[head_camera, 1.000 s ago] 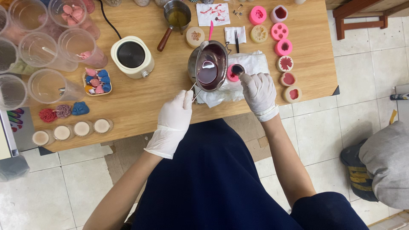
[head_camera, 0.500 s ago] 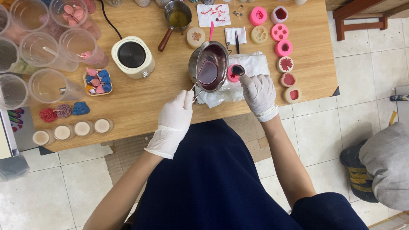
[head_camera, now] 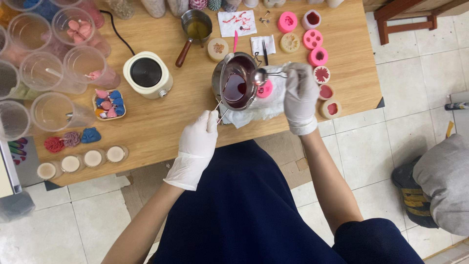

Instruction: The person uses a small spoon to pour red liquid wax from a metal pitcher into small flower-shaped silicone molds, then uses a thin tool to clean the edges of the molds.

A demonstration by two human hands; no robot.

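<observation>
Both my hands wear white gloves. My left hand (head_camera: 198, 142) grips the thin wire handle of a steel pitcher (head_camera: 236, 80) filled with dark red liquid, held over a white cloth (head_camera: 271, 100) on the wooden table (head_camera: 171, 122). My right hand (head_camera: 300, 95) holds a small metal spoon (head_camera: 260, 77) by its handle, its bowl at the pitcher's right rim. A pink mould (head_camera: 266, 90) sits just under the spoon.
A cream electric hot plate (head_camera: 146, 73) stands left of the pitcher. Several clear plastic cups (head_camera: 53, 73) crowd the far left. Pink moulds and small filled candles (head_camera: 320, 54) lie to the right. A second pot (head_camera: 197, 28) sits behind. Another person's grey trouser leg and shoe (head_camera: 435, 181) are at the right.
My right hand has lifted the spoon from the pink mould up to the pitcher's rim. The pitcher is tilted a little more toward the spoon. My left hand barely moved.
</observation>
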